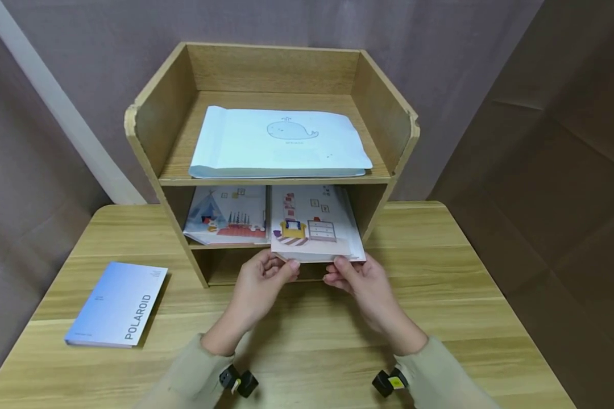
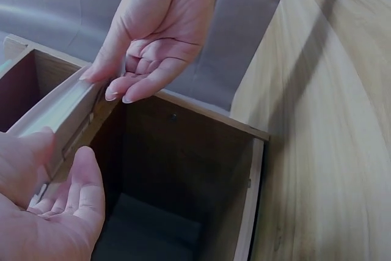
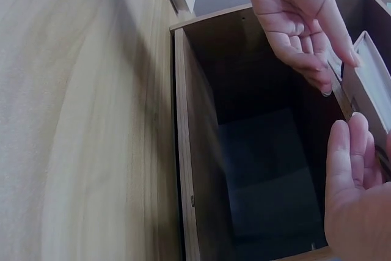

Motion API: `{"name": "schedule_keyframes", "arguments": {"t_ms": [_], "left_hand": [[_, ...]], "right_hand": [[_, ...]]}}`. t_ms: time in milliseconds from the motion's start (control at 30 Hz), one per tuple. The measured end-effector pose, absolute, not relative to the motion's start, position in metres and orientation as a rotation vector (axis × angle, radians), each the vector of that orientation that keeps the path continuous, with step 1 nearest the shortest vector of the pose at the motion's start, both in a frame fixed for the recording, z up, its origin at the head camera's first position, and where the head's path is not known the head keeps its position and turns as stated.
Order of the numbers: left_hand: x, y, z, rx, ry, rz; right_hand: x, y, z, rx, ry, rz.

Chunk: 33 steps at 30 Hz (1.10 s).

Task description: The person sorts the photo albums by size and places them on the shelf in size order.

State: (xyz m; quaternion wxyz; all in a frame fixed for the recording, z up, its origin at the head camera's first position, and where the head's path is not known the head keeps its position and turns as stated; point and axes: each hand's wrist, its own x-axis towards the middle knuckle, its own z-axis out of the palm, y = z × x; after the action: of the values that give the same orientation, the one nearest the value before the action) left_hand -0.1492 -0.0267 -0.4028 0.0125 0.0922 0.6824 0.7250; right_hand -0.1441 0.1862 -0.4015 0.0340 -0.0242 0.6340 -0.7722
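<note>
On the shelf's middle level lies a book point(image 1: 311, 218) with a drawing of a yellow armchair and a dresser, its front edge jutting past the board. My left hand point(image 1: 261, 284) pinches its front left corner, thumb on top and fingers below. At the front right corner, my right hand point(image 1: 364, 287) grips it the same way. The book's pale page block point(image 2: 61, 111) shows between both hands in the left wrist view. Left of it lies a picture point(image 1: 227, 216) of a tent and red rug, set farther back. The wooden shelf point(image 1: 273, 182) hides the rear of both.
A white book with a whale drawing point(image 1: 281, 142) lies on the shelf's top level. A blue and white POLAROID book point(image 1: 117, 304) rests on the wooden table point(image 1: 440, 318) at the left. Below the held book is the shelf's dark lower compartment point(image 3: 269, 175). Curtains hang behind.
</note>
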Motion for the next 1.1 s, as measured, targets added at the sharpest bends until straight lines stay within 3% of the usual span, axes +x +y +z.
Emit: {"name": "schedule_keyframes", "arguments": {"t_ms": [1100], "left_hand": [[-0.179, -0.013, -0.412, 0.105, 2.083, 2.251]], "right_hand": [[-0.172, 0.171, -0.405, 0.084, 2.044, -2.227]]}}
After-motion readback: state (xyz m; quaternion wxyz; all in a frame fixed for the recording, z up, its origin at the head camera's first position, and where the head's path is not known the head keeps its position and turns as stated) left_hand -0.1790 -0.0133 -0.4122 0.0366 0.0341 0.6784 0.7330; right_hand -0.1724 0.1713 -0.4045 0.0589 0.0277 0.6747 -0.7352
